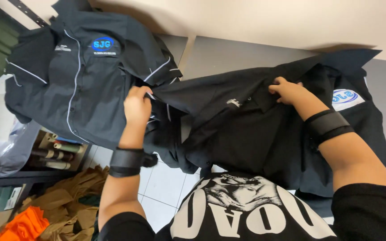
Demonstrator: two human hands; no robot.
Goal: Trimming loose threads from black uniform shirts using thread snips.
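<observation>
With the left hand (137,105) and the right hand (287,91) each clamped on the black shirt (237,129), the person probably needs even tension to lay it flat on the desk (220,56).

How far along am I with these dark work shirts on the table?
Done: nothing looks folded; one dark shirt lies crumpled at the table's left end. In hand: your left hand and right hand grip the black shirt, stretched open across the grey table. Left: both shirts.
</observation>
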